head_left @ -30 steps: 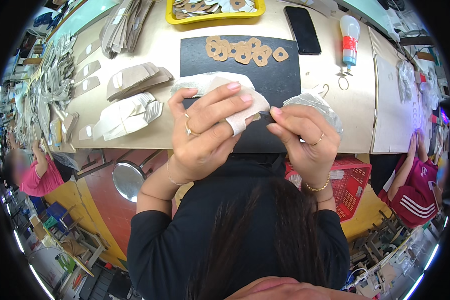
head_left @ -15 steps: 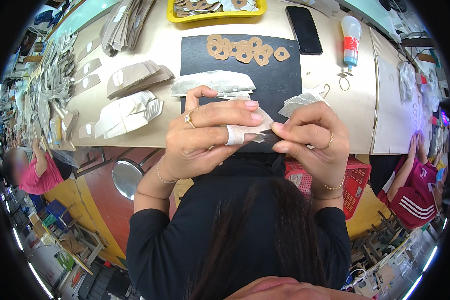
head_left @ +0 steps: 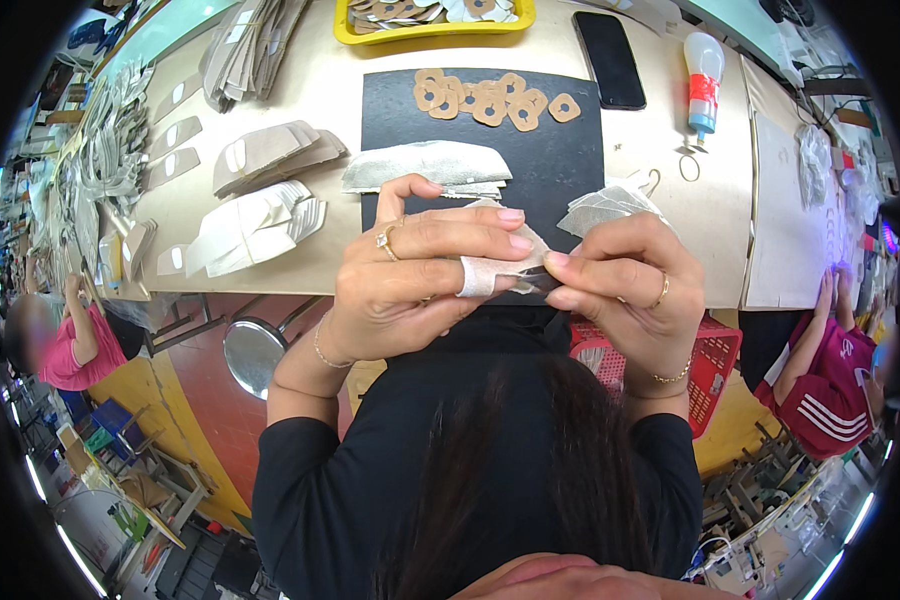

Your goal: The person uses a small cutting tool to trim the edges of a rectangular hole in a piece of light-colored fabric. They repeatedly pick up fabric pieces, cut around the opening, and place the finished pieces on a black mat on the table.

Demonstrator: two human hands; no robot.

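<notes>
both hands pinch one pale fabric piece [head_left: 505, 262] above the table edge [head_left: 270, 280]: left hand [head_left: 410, 285] wraps it, right hand [head_left: 620, 285] grips its tip (narrow hold); risk: it slips or creases if fingers shift

Black long sleeves, pushed up the forearms. Left hand [head_left: 410, 280]: stone ring on one finger, thin chain bracelet at wrist, pale tape wrapped round the index finger. Right hand [head_left: 625, 290]: plain gold ring, gold bead bracelet. Nails painted pale pink. Long dark hair.
</notes>
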